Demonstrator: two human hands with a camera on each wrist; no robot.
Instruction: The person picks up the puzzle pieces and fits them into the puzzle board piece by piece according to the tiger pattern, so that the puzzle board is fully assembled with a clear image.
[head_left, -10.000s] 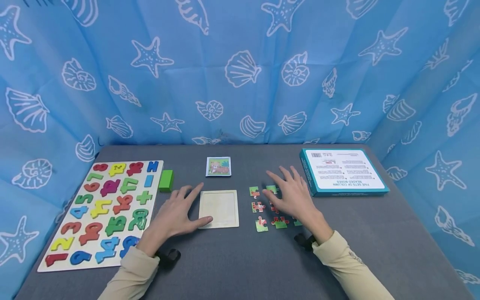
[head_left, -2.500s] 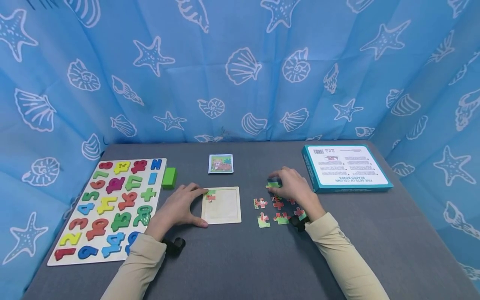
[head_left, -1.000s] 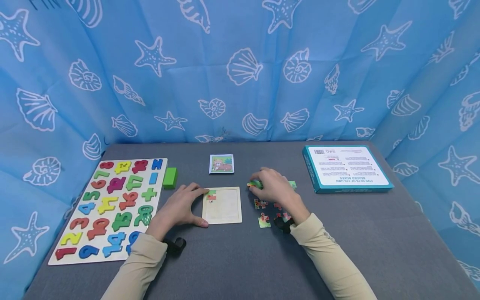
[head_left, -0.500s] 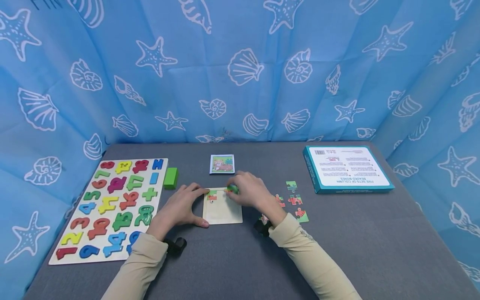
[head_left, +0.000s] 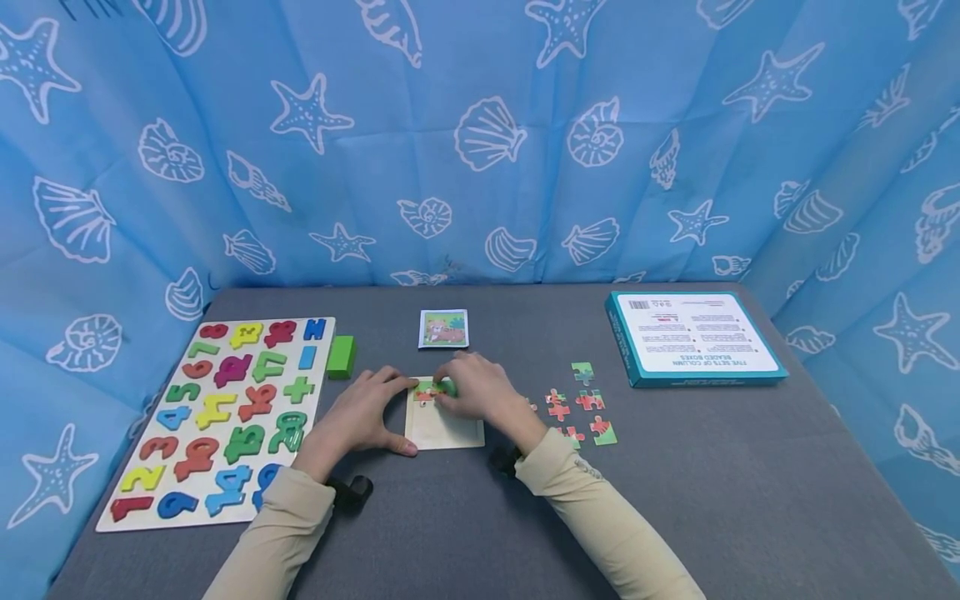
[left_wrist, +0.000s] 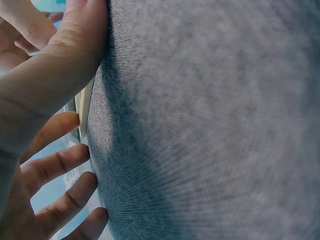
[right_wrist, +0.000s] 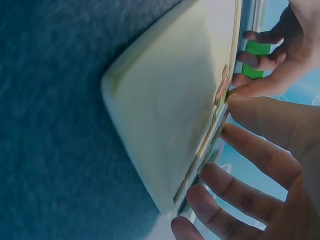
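A square wooden puzzle tray lies on the grey table. My left hand holds its left side, index finger at the far corner and thumb at the near one. One jigsaw piece sits in the tray's far left corner. Right beside it, my right hand pinches a green-and-red jigsaw piece at the tray's far edge. Fingers partly cover that piece, so its exact seating cannot be seen. Several loose jigsaw pieces lie right of the tray, some hidden behind the right wrist.
Behind the tray is a small picture card. At left lie a number board with coloured numerals and a green block. A teal-edged box stands at the back right. A blue shell-patterned curtain closes off the back.
The right hand took a piece from the loose group and carried it left to the tray, now against the first piece. The left hand came to the tray's side earlier and stays there.
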